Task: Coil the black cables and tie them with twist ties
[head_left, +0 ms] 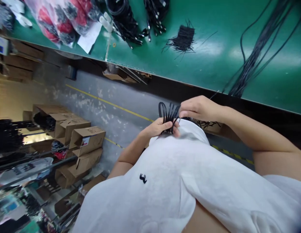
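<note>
My left hand (160, 127) is closed around a small coil of black cable (168, 111), its loops standing up above the fingers. My right hand (200, 108) meets the coil from the other side, with thumb and fingers pinched on the cable at the coil's edge. Both hands are in front of my white shirt, just off the edge of the green table (220, 64). On that table is a pile of short black ties (183, 37). Long loose black cables (257, 51) lie further right and hang over the edge.
Bundled black cables with plugs (126, 22) lie at the table's far side, near clear bags of red and black items (65, 19) and white paper (89, 37). Cardboard boxes (88, 137) stand on the grey floor (111, 94) to the left, beyond a yellow line.
</note>
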The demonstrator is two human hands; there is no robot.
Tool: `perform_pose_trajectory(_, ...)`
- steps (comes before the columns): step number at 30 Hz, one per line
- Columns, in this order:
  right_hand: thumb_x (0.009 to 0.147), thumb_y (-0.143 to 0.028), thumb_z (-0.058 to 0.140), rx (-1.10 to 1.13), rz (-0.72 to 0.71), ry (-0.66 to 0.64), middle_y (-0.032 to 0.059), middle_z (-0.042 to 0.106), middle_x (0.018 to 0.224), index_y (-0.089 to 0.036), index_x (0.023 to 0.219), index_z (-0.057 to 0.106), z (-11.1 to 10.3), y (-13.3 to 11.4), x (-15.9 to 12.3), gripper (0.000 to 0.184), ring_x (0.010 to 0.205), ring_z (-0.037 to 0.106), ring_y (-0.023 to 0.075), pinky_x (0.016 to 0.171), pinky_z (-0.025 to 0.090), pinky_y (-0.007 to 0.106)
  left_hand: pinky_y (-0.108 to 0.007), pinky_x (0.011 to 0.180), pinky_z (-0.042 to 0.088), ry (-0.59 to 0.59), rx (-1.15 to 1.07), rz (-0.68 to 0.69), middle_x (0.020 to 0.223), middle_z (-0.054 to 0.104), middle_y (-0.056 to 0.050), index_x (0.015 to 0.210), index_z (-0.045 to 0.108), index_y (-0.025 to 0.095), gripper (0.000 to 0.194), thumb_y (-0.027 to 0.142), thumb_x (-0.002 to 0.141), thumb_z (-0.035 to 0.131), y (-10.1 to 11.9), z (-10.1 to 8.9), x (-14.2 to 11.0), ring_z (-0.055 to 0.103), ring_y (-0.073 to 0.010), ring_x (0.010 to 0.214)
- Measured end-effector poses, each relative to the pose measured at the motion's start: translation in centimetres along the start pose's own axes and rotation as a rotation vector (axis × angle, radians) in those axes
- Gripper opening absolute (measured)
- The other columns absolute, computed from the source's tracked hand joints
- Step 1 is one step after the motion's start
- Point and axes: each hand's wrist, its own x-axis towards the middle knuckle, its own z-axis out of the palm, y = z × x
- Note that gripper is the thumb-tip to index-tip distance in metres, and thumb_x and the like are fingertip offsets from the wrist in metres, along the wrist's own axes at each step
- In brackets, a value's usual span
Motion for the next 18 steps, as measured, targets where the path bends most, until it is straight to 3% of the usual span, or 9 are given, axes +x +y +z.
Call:
perform_pose_trajectory(2,0.097,-0.056,0.044,0.108,0.100,-0.023,0.0008,0.060,0.071,-0.019,0.077,0.062,-0.7,2.5,-0.5,0.046,0.065,0.051,0.0117,0.063,0.035,0.024,-0.020,0.046,0.046,-0.042,-0.074,-0.037,0.044,0.053,0.004,0.086,0.067,0.012,0.043,0.052,0.075,0.078,0.0,0.5,-0.7,0.052,-0.0093,0.038)
perform_pose_trajectory(4,0.094,-0.058,0.045,0.167,0.233,-0.005,0.0013,0.061,0.073,-0.019,0.076,0.062,-1.1,5.9,-2.4,0.046,0.069,0.052,0.0128,0.069,0.038,0.025,-0.017,0.033,0.030,0.033,-0.175,-0.002,0.033,0.031,0.011,0.075,0.064,0.015,0.038,0.052,0.080,0.073,0.4,-0.1,-1.8,0.029,-0.0048,0.025)
perform_pose_trajectory(7,0.091,-0.053,0.047,0.094,0.523,0.163,0.0052,0.062,0.078,-0.018,0.076,0.062,-1.3,11.4,-7.3,0.041,0.075,0.054,0.0150,0.077,0.039,0.029,-0.016,0.026,0.014,0.334,-0.311,0.164,0.031,0.007,0.014,0.067,0.059,0.020,0.044,0.056,0.092,0.054,1.2,-2.2,-3.8,0.006,-0.0036,0.019)
perform_pose_trajectory(10,0.095,-0.044,0.042,0.006,0.792,0.191,0.0076,0.060,0.073,-0.017,0.083,0.063,-0.6,14.8,-12.0,0.035,0.072,0.053,0.0158,0.074,0.039,0.030,-0.016,0.027,0.013,0.614,-0.418,0.380,0.032,0.013,0.014,0.090,0.068,0.025,0.040,0.052,0.099,0.041,2.1,-3.9,-5.5,0.006,-0.0038,0.020)
perform_pose_trajectory(12,0.098,-0.041,0.039,-0.122,0.826,0.080,0.0102,0.063,0.075,-0.017,0.089,0.063,0.6,14.8,-13.4,0.035,0.067,0.054,0.0157,0.068,0.037,0.031,-0.015,0.030,0.021,0.670,-0.446,0.424,0.038,0.032,0.012,0.117,0.066,0.029,0.034,0.041,0.102,0.039,2.8,-4.1,-5.9,0.019,-0.0033,0.022)
perform_pose_trajectory(14,0.100,-0.044,0.039,-0.290,0.751,-0.041,0.0140,0.066,0.080,-0.018,0.090,0.063,2.3,12.8,-13.2,0.036,0.064,0.054,0.0161,0.060,0.031,0.032,-0.013,0.035,0.029,0.674,-0.443,0.410,0.051,0.052,0.010,0.135,0.057,0.033,0.037,0.031,0.101,0.043,3.3,-3.9,-5.7,0.035,-0.0021,0.030)
perform_pose_trajectory(18,0.101,-0.043,0.036,-0.483,0.458,-0.158,0.0122,0.069,0.086,-0.019,0.095,0.064,4.7,6.4,-9.5,0.038,0.064,0.057,0.0177,0.054,0.018,0.030,-0.011,0.042,0.037,0.631,-0.369,0.318,0.079,0.070,0.005,0.141,0.052,0.032,0.052,0.022,0.091,0.062,3.7,-3.5,-4.1,0.054,-0.0011,0.047)
